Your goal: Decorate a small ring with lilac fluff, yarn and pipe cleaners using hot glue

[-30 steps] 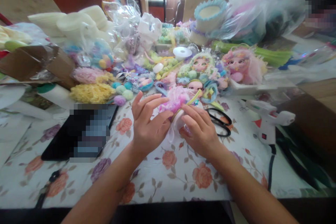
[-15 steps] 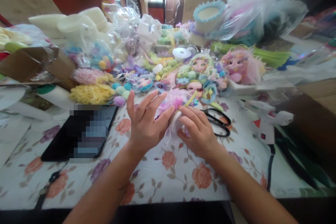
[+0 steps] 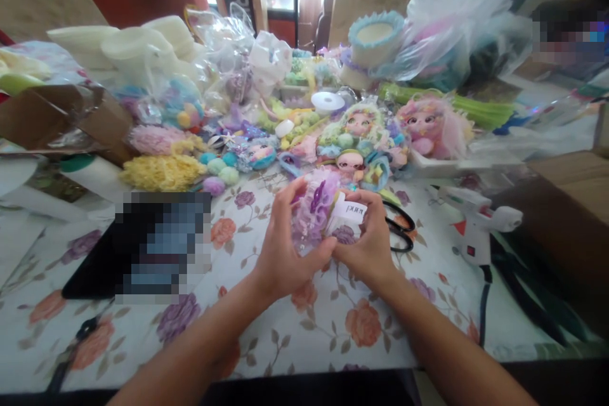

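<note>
My left hand curls around a purple ruffled lace piece, its thumb pressed near the lower edge. On the piece's right side is a white printed tag, its lettering upside down. My right hand grips this side, fingers bent over the top and thumb close to the left thumb. Just right of that hand show the black handle loops of a pair of scissors; their blades are hidden.
A phone lies at left on the floral tablecloth. At right sits a white glue gun with its cord. Dolls, pompoms, a ribbon spool and plastic bags crowd the back. A cardboard box stands far right.
The piece has turned, so its purple ruffles and printed tag now show. My left hand's spread fingers have closed around it. The yellow-green strip near my right fingers no longer shows.
</note>
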Available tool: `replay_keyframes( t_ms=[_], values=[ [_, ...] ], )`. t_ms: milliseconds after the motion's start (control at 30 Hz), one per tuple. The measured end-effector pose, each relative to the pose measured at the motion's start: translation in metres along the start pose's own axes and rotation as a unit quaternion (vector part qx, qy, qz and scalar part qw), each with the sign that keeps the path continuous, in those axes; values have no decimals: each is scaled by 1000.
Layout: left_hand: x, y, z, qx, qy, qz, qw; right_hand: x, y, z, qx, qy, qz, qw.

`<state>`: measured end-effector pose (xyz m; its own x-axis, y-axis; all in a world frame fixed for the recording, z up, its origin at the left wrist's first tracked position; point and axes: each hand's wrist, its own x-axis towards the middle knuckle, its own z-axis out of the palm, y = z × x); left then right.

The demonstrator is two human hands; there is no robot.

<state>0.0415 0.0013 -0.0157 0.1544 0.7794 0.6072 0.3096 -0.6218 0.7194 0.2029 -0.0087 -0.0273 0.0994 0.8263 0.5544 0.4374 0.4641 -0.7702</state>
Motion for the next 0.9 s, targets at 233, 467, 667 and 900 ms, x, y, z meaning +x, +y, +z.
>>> replay_keyframes(
  t_ms=[233,467,667,900],
  values=[
    [7,8,-6,-35,-43,-91,994,3,-3,1,-13,-4,-8,1000],
    [6,6,-8,59,27,-80,995,2,4,0,-85,-8,-99,991],
    [7,8,-8,72,60,-71,993,6,8,-3,-117,5,-211,970],
    [7,5,-10,-16,17,-160,987,6,9,-3,-140,25,-227,964]
  ],
)
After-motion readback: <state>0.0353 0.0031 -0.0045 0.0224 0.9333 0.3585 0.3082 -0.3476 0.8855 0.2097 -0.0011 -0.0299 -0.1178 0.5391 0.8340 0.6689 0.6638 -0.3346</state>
